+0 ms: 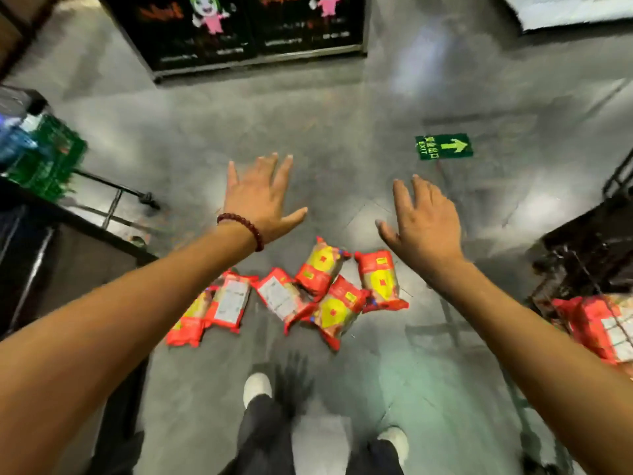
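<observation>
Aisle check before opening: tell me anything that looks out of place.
About six red-and-yellow packets lie strewn on the grey floor before the person's shoes, overlapping and pointing different ways. They look dropped. The left hand and right hand hover open above them, holding nothing.

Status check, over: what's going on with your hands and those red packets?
Left hand open, empty. Right hand open, empty. Red packets loose on floor, untouched. Nothing blocking them.
</observation>
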`<action>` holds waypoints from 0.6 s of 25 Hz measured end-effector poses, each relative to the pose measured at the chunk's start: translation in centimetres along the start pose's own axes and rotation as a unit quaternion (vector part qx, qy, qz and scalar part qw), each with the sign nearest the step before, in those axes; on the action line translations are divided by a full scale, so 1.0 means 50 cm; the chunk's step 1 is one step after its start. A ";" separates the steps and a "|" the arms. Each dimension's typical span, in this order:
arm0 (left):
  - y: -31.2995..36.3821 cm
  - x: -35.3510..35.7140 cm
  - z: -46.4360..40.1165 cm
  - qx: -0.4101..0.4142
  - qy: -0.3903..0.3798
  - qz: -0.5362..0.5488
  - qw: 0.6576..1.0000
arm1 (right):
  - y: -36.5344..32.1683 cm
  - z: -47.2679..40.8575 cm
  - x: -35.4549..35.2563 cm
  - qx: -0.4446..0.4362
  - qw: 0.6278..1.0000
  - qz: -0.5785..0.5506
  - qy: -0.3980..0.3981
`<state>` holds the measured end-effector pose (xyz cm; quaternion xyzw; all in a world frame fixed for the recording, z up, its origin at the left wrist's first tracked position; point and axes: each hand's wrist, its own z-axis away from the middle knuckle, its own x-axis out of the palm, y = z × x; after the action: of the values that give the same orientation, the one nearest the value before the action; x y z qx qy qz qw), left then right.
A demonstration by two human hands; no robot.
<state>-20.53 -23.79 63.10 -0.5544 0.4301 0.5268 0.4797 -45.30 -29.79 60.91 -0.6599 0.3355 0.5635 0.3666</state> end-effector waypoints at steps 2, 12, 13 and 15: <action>-0.136 0.068 0.017 -0.028 -0.024 -0.004 0.999 | -0.111 -0.037 0.075 -0.013 1.000 -0.009 -0.025; -0.700 0.502 0.057 -0.113 -0.156 -0.031 0.981 | -0.625 -0.261 0.569 -0.058 0.991 -0.054 -0.112; -0.732 0.566 0.061 -0.127 -0.163 -0.025 0.978 | -0.655 -0.274 0.639 -0.061 0.989 -0.063 -0.119; -0.773 0.714 0.081 -0.161 -0.185 -0.005 0.969 | -0.695 -0.278 0.791 -0.058 0.983 -0.085 -0.151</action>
<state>19.43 -12.23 30.61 -0.5190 0.2406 0.6803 0.4581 -3.10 -25.38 26.76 -0.6139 0.1857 0.6416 0.4207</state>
